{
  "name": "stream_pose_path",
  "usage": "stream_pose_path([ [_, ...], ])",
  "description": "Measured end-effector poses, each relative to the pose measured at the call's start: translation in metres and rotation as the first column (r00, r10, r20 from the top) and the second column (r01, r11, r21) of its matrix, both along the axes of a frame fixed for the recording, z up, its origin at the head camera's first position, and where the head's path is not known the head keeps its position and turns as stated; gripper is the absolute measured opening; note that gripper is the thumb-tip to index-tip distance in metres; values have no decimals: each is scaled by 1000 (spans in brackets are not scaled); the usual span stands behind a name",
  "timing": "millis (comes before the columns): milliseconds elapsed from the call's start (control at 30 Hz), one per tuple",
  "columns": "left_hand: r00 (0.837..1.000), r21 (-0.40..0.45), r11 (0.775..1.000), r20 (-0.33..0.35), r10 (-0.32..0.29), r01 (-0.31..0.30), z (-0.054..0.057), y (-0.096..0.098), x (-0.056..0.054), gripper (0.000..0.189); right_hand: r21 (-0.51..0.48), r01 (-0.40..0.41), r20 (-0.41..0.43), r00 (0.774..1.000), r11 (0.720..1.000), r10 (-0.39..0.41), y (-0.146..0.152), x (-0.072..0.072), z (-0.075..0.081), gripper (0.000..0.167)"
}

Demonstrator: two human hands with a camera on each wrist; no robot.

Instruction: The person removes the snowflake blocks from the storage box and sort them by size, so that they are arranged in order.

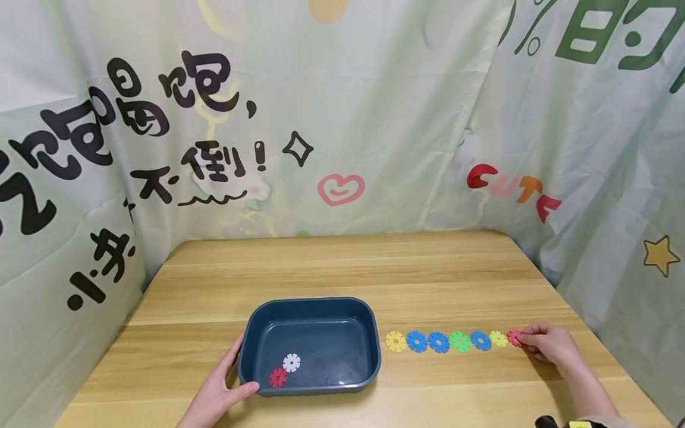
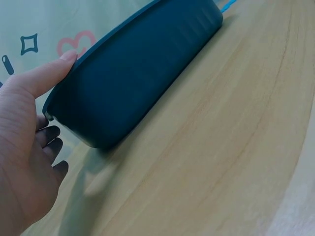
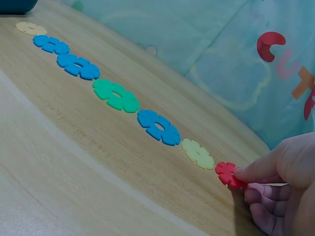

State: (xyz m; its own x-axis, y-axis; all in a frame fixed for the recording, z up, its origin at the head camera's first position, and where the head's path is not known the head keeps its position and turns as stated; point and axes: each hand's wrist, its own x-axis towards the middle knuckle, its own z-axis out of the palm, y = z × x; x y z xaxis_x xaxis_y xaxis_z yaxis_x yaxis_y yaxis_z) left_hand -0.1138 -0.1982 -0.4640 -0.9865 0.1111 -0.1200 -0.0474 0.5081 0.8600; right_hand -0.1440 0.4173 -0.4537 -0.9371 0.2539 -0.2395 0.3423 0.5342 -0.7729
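Note:
My left hand [image 1: 218, 383] holds the near left corner of a dark blue plastic basin [image 1: 321, 301], thumb on its rim and the other fingers along its left side. Inside lie a white snowflake disc [image 1: 291, 363] and a red one [image 1: 277, 377], side by side. To the right, my right hand [image 1: 551, 345] pinches a red snowflake disc [image 3: 227, 173] between thumb and fingers at the right end of a row of discs. Beside it in the row lies a pale yellow disc [image 3: 198, 154], then a blue disc [image 3: 158, 128] and a green disc [image 3: 115, 95].
Two more blue discs [image 1: 417, 342] and a yellow disc [image 1: 395, 341] continue the row leftward to the basin's right wall. Everything rests on a wooden table [image 1: 342, 261]. Printed curtains [image 1: 374, 119] hang behind and at both sides.

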Motion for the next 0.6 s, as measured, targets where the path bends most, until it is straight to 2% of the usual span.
stream_pose_path([
  [200, 1000, 7, 1000, -23, -5, 5, -1, -1, -1, 88, -29, 12, 2, 1000, 1000, -12, 1, -1, 2, 27],
  [367, 999, 27, 1000, -40, -7, 8, -3, -1, -1, 89, -68, 15, -1, 1000, 998, -15, -2, -1, 8, 38],
  [500, 999, 25, 1000, -35, -7, 7, -3, -2, -1, 89, -49, -15, -26, 1000, 999, 13, -12, -2, 17, 45],
  [600, 1000, 25, 1000, -30, -5, 5, -3, -2, -1, 89, 9, -46, -61, 997, 999, 46, -24, -4, 27, 45],
])
